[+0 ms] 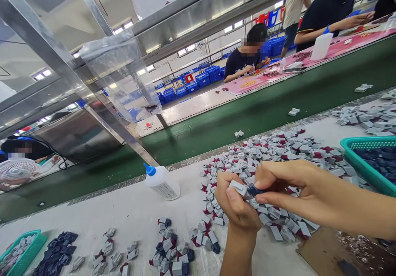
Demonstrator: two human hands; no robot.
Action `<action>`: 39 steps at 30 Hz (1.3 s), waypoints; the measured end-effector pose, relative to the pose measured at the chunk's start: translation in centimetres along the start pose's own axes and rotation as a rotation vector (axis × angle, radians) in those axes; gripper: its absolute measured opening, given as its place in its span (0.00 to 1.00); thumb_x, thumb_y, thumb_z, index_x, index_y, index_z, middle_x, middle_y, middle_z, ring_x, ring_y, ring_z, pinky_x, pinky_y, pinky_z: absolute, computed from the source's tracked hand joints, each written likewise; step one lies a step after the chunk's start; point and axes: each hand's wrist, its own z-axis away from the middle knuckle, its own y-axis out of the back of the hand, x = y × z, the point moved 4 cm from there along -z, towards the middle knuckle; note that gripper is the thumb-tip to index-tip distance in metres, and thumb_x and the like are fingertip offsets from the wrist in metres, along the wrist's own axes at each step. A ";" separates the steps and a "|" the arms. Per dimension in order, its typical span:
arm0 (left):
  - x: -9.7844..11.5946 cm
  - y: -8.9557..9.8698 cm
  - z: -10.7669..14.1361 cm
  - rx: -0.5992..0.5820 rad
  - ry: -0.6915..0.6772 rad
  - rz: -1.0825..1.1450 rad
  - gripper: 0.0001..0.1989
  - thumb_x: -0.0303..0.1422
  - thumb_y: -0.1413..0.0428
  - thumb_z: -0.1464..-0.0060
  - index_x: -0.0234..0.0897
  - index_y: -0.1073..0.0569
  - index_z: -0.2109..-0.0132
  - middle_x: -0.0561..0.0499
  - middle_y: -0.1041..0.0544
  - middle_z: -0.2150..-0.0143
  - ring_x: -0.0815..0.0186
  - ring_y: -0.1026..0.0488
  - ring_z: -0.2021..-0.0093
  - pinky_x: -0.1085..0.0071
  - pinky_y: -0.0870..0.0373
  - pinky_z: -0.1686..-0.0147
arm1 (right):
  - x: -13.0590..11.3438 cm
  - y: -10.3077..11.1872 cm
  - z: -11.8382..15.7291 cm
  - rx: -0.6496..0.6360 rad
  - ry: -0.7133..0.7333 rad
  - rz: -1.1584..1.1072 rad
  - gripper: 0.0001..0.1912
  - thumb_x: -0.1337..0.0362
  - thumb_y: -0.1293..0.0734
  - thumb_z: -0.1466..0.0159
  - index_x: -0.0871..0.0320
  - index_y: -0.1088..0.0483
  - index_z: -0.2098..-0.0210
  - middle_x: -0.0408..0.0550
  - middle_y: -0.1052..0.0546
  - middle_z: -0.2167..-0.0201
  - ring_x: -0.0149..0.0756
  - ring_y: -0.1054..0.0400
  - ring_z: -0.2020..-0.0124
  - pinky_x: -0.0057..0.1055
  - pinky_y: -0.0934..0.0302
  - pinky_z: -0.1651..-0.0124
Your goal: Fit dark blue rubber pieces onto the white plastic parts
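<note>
My left hand [236, 204] is closed around a light grey plastic piece [238, 188], held up over the worktable. From the right, my right hand [287, 189] pinches a small dark blue piece [254, 190] between thumb and fingers. The dark blue piece touches the end of the grey one. Behind and below both hands spreads a large pile of grey and dark red pieces [247, 156]. A smaller group of grey, red and dark blue pieces [173, 249] lies left of my left wrist.
A white bottle with a blue cap [162, 183] stands on the table [123, 210]. Green baskets [355, 156] sit right and far left. Beyond runs a green conveyor belt [201, 131]; people [244, 61] work across it. A metal frame [117, 131] rises at left.
</note>
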 end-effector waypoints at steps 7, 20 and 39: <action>0.6 0.0 0.4 0.019 -0.086 -0.145 0.23 0.49 0.58 0.34 0.40 0.36 0.72 0.57 0.39 0.78 0.69 0.41 0.79 0.70 0.47 0.78 | 0.0 -0.4 0.3 0.013 -0.050 -0.089 0.14 0.52 0.36 0.36 0.55 0.35 0.71 0.43 0.31 0.76 0.30 0.37 0.76 0.26 0.42 0.75; 0.5 -0.5 0.2 -0.005 0.021 -0.173 0.24 0.49 0.60 0.34 0.40 0.37 0.72 0.56 0.39 0.79 0.68 0.42 0.80 0.70 0.45 0.79 | 0.3 -0.6 -0.2 -0.033 -0.039 -0.157 0.14 0.54 0.36 0.36 0.56 0.37 0.72 0.41 0.36 0.79 0.28 0.44 0.78 0.25 0.48 0.77; 2.1 -2.5 0.9 -0.087 -0.099 -0.297 0.15 0.35 0.58 0.38 0.39 0.32 0.70 0.50 0.26 0.73 0.64 0.29 0.71 0.70 0.34 0.69 | -0.6 -3.4 -3.7 -0.080 -0.629 -0.818 0.39 0.31 0.48 0.37 0.58 0.32 0.82 0.49 0.23 0.77 0.36 0.26 0.69 0.29 0.33 0.63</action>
